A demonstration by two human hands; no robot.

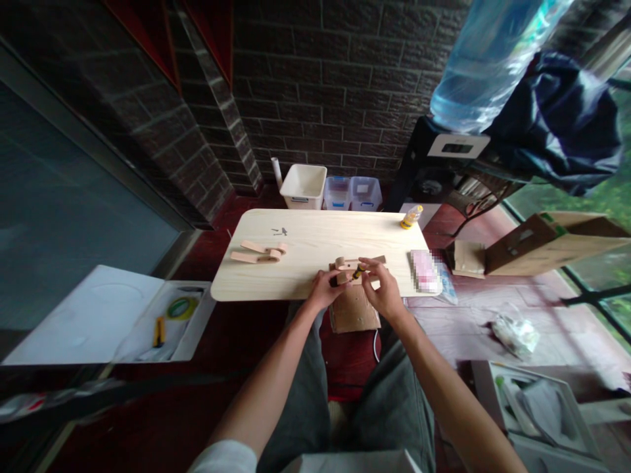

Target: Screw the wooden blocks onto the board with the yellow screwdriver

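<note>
My right hand (385, 292) is closed round a small yellow-and-black screwdriver (359, 270), which slants down to the left. My left hand (323, 289) grips a light wooden piece (347, 263) near the table's front edge, with a dark part by its fingertips that I cannot make out. A flat brown cardboard sheet (355, 310) lies beneath the work and overhangs the edge. To the left, another set of curved wooden pieces (261, 254) rests on the pale table (315, 226). Several small dark screws (280, 231) lie behind them.
A yellow-capped clear bottle (411, 217) and a pink packet (424, 269) are on the table's right. Behind it stand a white bin (304, 182) and clear boxes (351, 192). An open white case (172, 322) is at left, a water dispenser (438, 157) at right.
</note>
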